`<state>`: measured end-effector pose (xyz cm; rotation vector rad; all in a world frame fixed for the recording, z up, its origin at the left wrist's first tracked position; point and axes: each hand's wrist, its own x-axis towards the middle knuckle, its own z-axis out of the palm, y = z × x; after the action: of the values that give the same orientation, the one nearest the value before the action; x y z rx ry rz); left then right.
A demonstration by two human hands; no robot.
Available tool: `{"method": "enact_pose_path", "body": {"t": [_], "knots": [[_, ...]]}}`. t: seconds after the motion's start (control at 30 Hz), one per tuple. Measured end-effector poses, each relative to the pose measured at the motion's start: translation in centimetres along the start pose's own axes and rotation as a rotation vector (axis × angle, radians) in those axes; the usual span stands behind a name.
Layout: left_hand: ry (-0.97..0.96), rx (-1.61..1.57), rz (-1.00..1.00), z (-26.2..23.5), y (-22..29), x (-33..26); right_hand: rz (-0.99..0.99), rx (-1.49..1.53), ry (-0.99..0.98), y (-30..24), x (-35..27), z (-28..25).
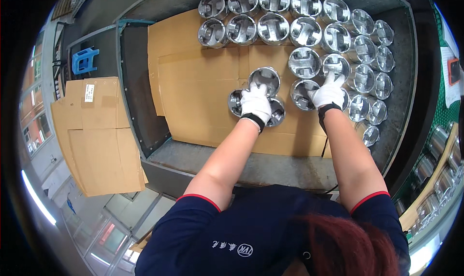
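My left hand point(256, 103), in a white glove, is closed over a tight cluster of three silver metal pistons. Its fingers hook into the open end of the upper piston point(267, 82); the left piston point(235, 102) and right piston point(277, 112) are partly covered by the hand. My right hand point(326, 91), also gloved in white, grips among the pistons at the right. Its fingertips reach into one piston point(333, 63), and its thumb reaches into the piston point(301, 95) on its left. Another piston point(345, 99) is mostly hidden beneath this hand.
Rows of upright pistons point(274, 28) fill the far side and right side of a dark metal bin point(193, 162) lined with cardboard point(193, 87). Outside, a cardboard sheet point(101, 140) and a blue stool point(85, 60) lie left. More pistons point(425, 168) stand beyond the right wall.
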<state>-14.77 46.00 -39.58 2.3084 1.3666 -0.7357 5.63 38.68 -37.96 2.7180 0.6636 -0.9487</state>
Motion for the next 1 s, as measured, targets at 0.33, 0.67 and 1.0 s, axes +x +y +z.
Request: {"method": "enact_pose_path", "body": {"t": [0.33,0.67,1.0], "knots": [[-0.117,0.069,0.034,1.0,-0.9,-1.0,0.095,0.124,0.013,0.6,-2.5,1.7],[-0.177,0.111,0.021,0.6,-0.4,-0.5,0.062,0.289,0.033,3.0,-1.8,3.4],[-0.143,0.008,0.030,0.2,-0.1,-1.5,-0.148,0.633,-0.164,13.6,-16.1,0.8]]}}
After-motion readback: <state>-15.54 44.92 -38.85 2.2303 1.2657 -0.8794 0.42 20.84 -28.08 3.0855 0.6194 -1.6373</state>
